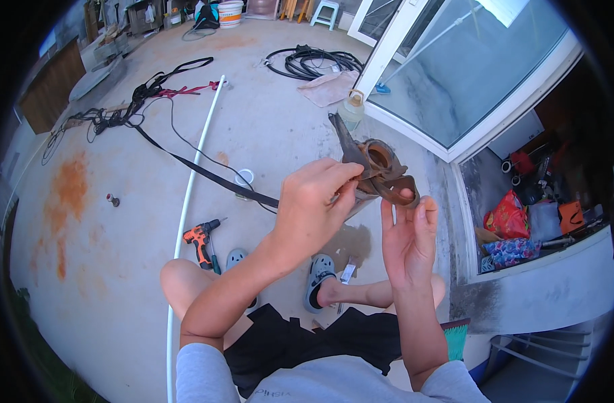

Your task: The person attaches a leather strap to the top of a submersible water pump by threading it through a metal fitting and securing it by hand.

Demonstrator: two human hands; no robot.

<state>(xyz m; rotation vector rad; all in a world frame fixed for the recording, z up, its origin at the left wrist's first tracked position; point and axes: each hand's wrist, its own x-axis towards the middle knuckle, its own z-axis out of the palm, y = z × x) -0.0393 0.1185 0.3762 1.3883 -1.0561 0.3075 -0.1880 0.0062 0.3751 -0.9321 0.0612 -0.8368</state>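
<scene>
Held up in front of me is a rusty brown metal fitting (386, 176) with a round open socket and a curved loop at its lower right. A dark pointed piece (344, 136) sticks up from its upper left. My left hand (313, 198) pinches the fitting's left side between thumb and fingers. With thumb and fingertips, my right hand (411, 245) grips the curved loop from below. A grey shaft shows partly behind my left fingers; whether it joins the fitting is hidden.
An orange-black cordless drill (200, 240) and a long white pipe (202, 138) lie on the concrete floor. Black straps (145, 94) and a coiled black hose (310, 64) spread farther off. A white cup (244, 177) stands ahead. The glass door (465, 67) is at right.
</scene>
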